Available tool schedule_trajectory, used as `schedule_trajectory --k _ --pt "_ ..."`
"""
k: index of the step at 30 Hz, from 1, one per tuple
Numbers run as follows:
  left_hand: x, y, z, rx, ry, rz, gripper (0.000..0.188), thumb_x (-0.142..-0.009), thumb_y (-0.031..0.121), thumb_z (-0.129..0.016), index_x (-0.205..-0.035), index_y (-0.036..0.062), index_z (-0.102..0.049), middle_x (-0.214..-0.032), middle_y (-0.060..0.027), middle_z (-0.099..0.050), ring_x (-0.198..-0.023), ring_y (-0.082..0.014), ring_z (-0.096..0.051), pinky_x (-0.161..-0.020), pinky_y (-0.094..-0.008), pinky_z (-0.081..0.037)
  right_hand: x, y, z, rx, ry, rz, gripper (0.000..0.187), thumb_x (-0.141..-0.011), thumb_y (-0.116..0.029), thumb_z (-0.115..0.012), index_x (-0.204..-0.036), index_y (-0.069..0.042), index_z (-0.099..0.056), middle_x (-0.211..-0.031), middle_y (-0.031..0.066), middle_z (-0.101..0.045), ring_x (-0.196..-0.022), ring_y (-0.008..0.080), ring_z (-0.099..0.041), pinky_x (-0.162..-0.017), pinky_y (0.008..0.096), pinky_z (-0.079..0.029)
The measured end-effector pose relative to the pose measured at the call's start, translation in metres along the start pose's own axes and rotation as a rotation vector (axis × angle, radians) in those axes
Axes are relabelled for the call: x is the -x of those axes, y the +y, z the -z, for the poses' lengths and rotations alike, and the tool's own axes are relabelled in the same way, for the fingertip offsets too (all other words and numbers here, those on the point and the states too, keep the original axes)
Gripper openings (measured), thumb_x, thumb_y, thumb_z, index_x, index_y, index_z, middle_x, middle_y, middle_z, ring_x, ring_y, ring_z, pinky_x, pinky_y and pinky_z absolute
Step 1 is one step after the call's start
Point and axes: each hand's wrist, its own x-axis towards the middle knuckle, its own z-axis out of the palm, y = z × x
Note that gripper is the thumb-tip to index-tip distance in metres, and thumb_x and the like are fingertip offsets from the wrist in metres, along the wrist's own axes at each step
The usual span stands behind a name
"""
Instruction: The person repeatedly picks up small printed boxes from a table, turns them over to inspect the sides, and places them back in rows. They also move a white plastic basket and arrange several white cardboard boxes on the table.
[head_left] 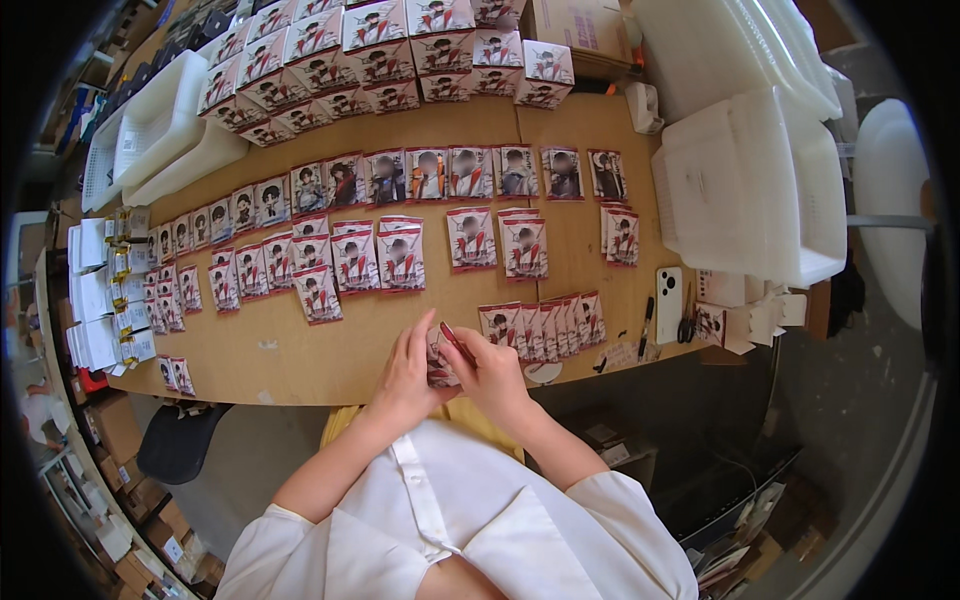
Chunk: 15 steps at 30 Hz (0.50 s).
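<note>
Left head-worn fisheye, looking down!
It peers from above the white shirt (490, 490), the left hand (405, 375) and right hand (492, 375) near and central, then faces forward over the table (235, 350), straight edges bowing outward.

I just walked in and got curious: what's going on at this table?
A person in a white shirt is at a wooden table, with what looks like a small printed packet held between the left hand and right hand, partly hidden by the fingers. Similar packets lie in rows and small groups in front. Printed boxes are stacked beyond them, and white plastic bins stand to the right.
</note>
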Motion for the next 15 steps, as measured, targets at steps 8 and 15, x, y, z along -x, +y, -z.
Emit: schedule_trajectory --k 8,15 --pt "0.007 -0.004 0.047 0.05 0.069 -0.222 0.07 -0.052 0.003 -0.082 -0.115 0.0071 -0.052 -0.114 -0.0126 -0.056 -0.11 -0.0348 -0.053 -0.094 -0.0415 -0.046 0.004 -0.033 0.002 -0.619 -0.21 -0.369 0.024 -0.098 -0.016 -0.057 -0.1 0.005 -0.068 -0.076 0.001 -0.063 -0.068 0.0053 -0.052 -0.061 0.0207 -0.043" --pt "0.025 -0.028 0.078 0.155 0.065 -0.38 0.07 -0.051 0.002 -0.084 -0.114 0.0063 -0.053 -0.111 -0.0123 -0.058 -0.108 -0.035 -0.054 -0.092 -0.0425 -0.047 0.008 -0.063 -0.021 -0.548 -0.158 -0.257 0.014 -0.095 -0.005 -0.058 -0.098 0.005 -0.067 -0.092 0.0079 -0.07 -0.084 0.0101 -0.065 -0.072 0.0246 -0.053"
